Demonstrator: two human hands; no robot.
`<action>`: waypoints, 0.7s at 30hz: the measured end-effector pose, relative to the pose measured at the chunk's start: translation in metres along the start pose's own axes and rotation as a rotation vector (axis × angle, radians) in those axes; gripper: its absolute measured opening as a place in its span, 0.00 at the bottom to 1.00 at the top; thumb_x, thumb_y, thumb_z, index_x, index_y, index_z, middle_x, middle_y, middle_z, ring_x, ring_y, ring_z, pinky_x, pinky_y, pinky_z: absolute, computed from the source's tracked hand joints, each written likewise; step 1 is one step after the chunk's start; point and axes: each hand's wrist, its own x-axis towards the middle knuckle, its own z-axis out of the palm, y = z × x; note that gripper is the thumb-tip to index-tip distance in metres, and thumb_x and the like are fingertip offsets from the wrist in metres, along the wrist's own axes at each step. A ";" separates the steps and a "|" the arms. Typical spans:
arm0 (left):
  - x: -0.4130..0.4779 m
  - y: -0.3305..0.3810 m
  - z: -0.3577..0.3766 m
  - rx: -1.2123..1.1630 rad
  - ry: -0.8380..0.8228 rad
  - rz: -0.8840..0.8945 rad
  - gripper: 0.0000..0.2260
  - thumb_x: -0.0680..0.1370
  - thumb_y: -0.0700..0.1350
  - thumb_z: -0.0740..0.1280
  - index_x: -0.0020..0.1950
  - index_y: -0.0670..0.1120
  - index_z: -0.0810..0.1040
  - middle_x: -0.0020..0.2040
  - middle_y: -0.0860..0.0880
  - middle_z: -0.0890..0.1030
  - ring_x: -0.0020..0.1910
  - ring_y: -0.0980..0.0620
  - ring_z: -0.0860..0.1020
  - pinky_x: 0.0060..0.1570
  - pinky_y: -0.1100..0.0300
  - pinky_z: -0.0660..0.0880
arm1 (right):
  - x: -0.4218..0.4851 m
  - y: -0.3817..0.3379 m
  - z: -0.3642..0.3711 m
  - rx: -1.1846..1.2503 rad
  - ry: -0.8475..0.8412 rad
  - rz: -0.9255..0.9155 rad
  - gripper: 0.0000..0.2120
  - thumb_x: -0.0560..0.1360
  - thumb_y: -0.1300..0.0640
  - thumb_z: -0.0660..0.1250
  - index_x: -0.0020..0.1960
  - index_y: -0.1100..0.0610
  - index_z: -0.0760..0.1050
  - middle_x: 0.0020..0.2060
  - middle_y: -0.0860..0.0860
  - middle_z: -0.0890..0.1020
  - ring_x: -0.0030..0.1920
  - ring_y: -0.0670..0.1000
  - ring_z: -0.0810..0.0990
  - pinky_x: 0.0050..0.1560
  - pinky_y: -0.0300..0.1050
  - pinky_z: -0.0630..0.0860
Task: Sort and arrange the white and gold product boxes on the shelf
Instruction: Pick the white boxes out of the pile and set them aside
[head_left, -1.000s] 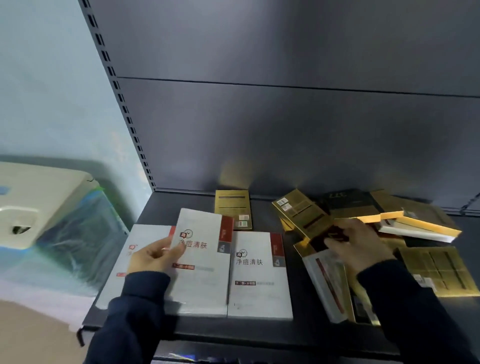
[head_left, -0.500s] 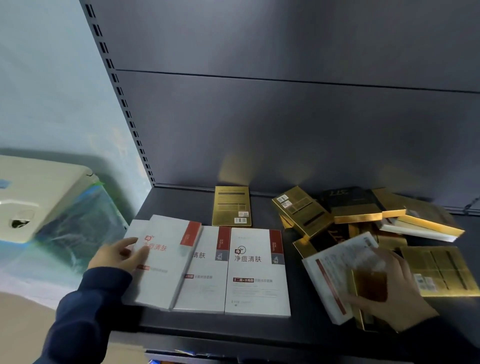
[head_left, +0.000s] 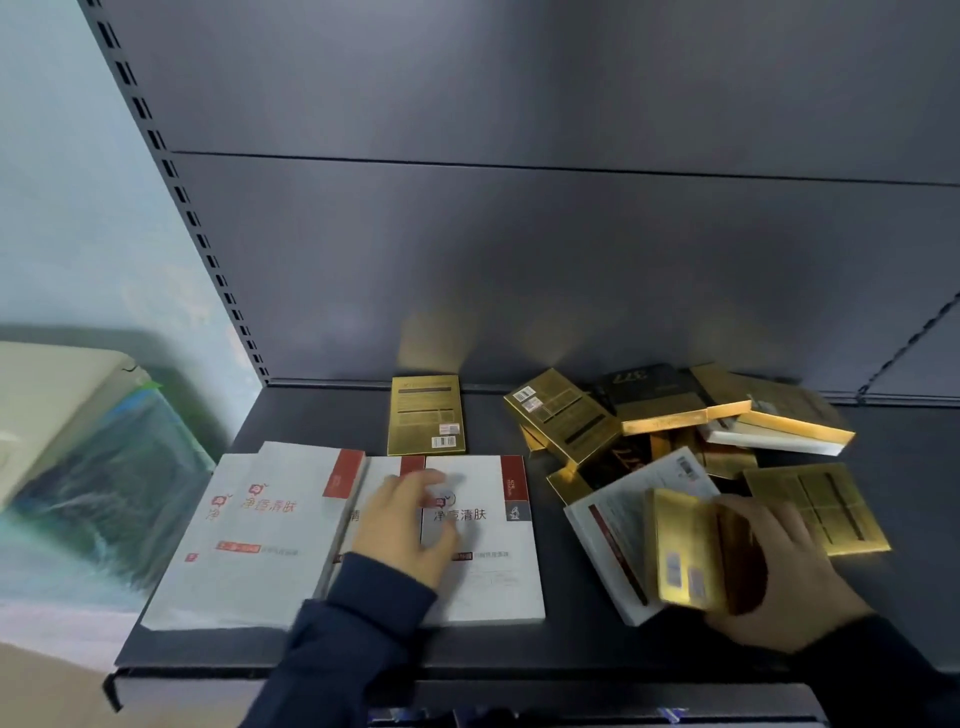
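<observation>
Flat white boxes with red corner labels lie in a row on the dark shelf (head_left: 311, 410). The leftmost top one (head_left: 270, 525) overlaps its neighbours, and another white box (head_left: 493, 551) lies at the right end. My left hand (head_left: 405, 525) hovers or rests over the middle white boxes with fingers spread. My right hand (head_left: 769, 571) grips a small gold box (head_left: 680, 551), tilted on edge above a white box (head_left: 613, 519) lying face down. A single gold box (head_left: 426, 415) lies flat behind the white row. A loose heap of gold boxes (head_left: 566, 415) fills the right rear.
The grey back panel (head_left: 519, 260) rises behind the shelf, with a slotted upright (head_left: 171, 171) at the left. Beyond the shelf's left end stands a cream-coloured appliance (head_left: 47, 405) with plastic wrap. A flat gold box (head_left: 821, 509) lies at the far right.
My left hand has left the leftmost white box and moved right over the middle ones. My right hand has lifted a gold box up on edge from the pile.
</observation>
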 end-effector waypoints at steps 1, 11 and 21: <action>-0.001 0.013 0.012 -0.012 -0.045 0.040 0.19 0.73 0.50 0.65 0.63 0.51 0.70 0.51 0.53 0.71 0.47 0.57 0.71 0.50 0.65 0.69 | 0.003 0.000 -0.003 0.022 0.041 0.043 0.56 0.49 0.40 0.79 0.72 0.47 0.57 0.67 0.51 0.62 0.68 0.57 0.61 0.67 0.58 0.66; 0.025 0.071 0.097 -0.119 -0.439 -0.118 0.26 0.76 0.53 0.64 0.71 0.52 0.59 0.56 0.46 0.79 0.53 0.48 0.79 0.50 0.58 0.76 | 0.052 0.045 -0.026 -0.209 0.348 0.352 0.37 0.68 0.48 0.74 0.73 0.48 0.62 0.73 0.53 0.66 0.73 0.58 0.60 0.73 0.63 0.53; 0.042 0.070 0.082 -0.779 -0.385 -0.370 0.06 0.74 0.40 0.69 0.49 0.46 0.82 0.33 0.47 0.83 0.22 0.57 0.76 0.26 0.64 0.77 | 0.008 -0.016 0.009 -0.263 0.057 -0.387 0.45 0.66 0.51 0.74 0.72 0.40 0.47 0.73 0.41 0.57 0.73 0.47 0.54 0.71 0.56 0.64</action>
